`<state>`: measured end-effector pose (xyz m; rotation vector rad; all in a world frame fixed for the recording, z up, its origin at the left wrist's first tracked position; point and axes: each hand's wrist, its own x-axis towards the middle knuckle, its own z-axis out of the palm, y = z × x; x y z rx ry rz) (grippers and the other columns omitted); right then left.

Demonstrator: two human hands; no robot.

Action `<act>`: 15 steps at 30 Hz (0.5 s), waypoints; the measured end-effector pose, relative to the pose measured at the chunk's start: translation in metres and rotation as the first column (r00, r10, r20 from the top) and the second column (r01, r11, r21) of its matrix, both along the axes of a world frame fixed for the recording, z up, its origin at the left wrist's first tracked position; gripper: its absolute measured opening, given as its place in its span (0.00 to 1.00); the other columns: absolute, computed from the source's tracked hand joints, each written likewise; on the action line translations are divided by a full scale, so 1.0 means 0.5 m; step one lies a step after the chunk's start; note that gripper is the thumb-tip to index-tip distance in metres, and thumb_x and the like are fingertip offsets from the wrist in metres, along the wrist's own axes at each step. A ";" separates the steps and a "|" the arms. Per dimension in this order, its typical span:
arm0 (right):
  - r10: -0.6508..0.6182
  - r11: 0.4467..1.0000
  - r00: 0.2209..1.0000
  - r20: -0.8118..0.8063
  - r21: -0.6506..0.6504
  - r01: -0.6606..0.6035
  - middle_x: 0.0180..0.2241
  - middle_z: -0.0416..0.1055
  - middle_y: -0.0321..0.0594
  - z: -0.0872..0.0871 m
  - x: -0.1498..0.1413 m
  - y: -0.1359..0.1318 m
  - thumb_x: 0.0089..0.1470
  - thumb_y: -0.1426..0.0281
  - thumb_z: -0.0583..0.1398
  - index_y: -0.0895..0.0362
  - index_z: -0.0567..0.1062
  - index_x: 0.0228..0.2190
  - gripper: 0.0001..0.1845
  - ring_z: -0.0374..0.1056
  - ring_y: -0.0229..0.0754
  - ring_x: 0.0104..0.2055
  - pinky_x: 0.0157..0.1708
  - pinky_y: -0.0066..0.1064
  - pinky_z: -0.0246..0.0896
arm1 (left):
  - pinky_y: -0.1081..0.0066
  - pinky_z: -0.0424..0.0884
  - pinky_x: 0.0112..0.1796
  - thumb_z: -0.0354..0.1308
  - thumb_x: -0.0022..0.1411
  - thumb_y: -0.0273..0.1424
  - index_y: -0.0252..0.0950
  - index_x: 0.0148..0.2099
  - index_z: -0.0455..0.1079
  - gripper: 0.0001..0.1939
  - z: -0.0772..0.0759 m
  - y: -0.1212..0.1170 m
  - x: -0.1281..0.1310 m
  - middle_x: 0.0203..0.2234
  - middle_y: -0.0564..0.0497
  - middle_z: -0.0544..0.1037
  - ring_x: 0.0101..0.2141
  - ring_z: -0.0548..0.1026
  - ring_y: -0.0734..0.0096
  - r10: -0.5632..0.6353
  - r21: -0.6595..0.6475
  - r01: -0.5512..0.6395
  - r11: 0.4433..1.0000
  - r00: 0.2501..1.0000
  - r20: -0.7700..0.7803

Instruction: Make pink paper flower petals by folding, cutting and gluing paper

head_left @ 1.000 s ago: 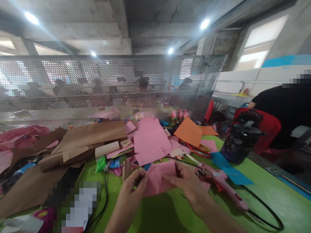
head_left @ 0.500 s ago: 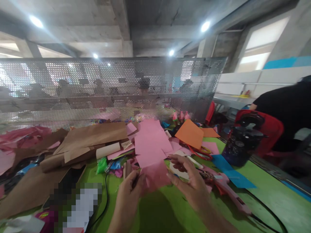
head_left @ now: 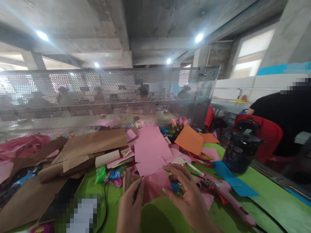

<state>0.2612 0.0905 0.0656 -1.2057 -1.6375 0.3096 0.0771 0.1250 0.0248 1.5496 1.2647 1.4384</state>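
Note:
My left hand [head_left: 132,199] pinches the left edge of a sheet of pink paper [head_left: 155,186], held up over the green table. At the sheet's right side is my right hand [head_left: 186,191], its thumb and fingers curved and spread apart. Its fingertips are close to the paper's edge; whether they touch it I cannot tell. Behind the held sheet lies more pink paper [head_left: 152,149], on top of the pile. Just right of my right hand a pink glue gun [head_left: 233,200] rests on the table with its cord trailing toward me.
Brown paper [head_left: 94,142], a pale roll [head_left: 107,158] and small coloured bags [head_left: 100,174] crowd the left. Orange paper [head_left: 189,139], red-handled scissors [head_left: 198,159], blue paper [head_left: 234,179] and a dark jug [head_left: 241,152] stand right. A perforated metal screen [head_left: 109,100] closes the back; a person sits beyond the jug.
My right hand has shifted slightly left, closer to the pink sheet's edge. My left hand still pinches the sheet. The view has tilted up a little.

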 end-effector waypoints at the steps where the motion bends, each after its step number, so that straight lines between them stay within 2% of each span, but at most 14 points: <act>1: 0.005 1.000 1.000 0.006 0.006 -0.005 0.53 0.61 0.43 0.000 -0.001 -0.001 0.52 0.74 0.61 0.45 0.70 0.51 0.25 0.62 0.49 0.55 0.51 0.39 0.64 | 0.54 0.68 0.51 0.58 0.58 0.41 0.37 0.42 0.78 0.15 -0.003 0.002 -0.001 0.42 0.43 0.81 0.54 0.70 0.49 -0.006 -0.009 0.006 1.000 1.000 -0.001; 4: 0.030 0.999 0.997 0.069 0.019 -0.031 0.57 0.57 0.44 0.000 -0.003 -0.008 0.52 0.76 0.61 0.45 0.68 0.52 0.26 0.57 0.51 0.59 0.56 0.42 0.60 | 0.51 0.65 0.54 0.57 0.59 0.39 0.37 0.44 0.78 0.15 -0.012 0.004 0.000 0.45 0.43 0.80 0.58 0.66 0.49 -0.021 -0.034 0.021 0.999 1.000 0.006; 7: 0.042 0.999 0.984 0.172 0.012 -0.045 0.59 0.55 0.44 -0.003 -0.008 -0.015 0.51 0.77 0.62 0.45 0.65 0.54 0.31 0.53 0.53 0.62 0.60 0.46 0.55 | 0.49 0.56 0.58 0.55 0.60 0.37 0.39 0.45 0.78 0.15 -0.018 0.003 0.005 0.49 0.44 0.77 0.64 0.54 0.50 -0.051 -0.027 0.051 0.998 0.999 0.000; 10: 0.036 0.999 0.966 0.255 -0.003 -0.037 0.61 0.57 0.43 -0.007 -0.011 -0.016 0.50 0.78 0.62 0.46 0.63 0.56 0.34 0.53 0.53 0.63 0.60 0.45 0.55 | 0.49 0.52 0.60 0.56 0.60 0.37 0.40 0.47 0.78 0.15 -0.018 0.000 0.010 0.55 0.46 0.73 0.66 0.46 0.52 -0.068 -0.018 0.068 0.998 0.998 -0.005; 12: 0.011 1.000 0.958 0.287 0.009 -0.014 0.60 0.59 0.43 -0.009 -0.012 -0.014 0.50 0.79 0.62 0.47 0.63 0.57 0.34 0.55 0.52 0.62 0.60 0.44 0.56 | 0.49 0.53 0.60 0.57 0.60 0.37 0.40 0.46 0.78 0.15 -0.015 -0.002 0.012 0.55 0.45 0.73 0.65 0.48 0.51 -0.045 -0.019 0.045 0.999 0.999 0.009; 15: -0.026 0.998 0.942 0.336 0.056 0.007 0.57 0.65 0.43 -0.009 -0.011 -0.010 0.51 0.78 0.61 0.48 0.65 0.56 0.32 0.60 0.51 0.59 0.58 0.45 0.59 | 0.51 0.58 0.58 0.56 0.60 0.39 0.38 0.47 0.78 0.17 -0.010 -0.004 0.013 0.49 0.44 0.78 0.61 0.60 0.49 -0.122 -0.070 0.126 0.990 0.991 0.061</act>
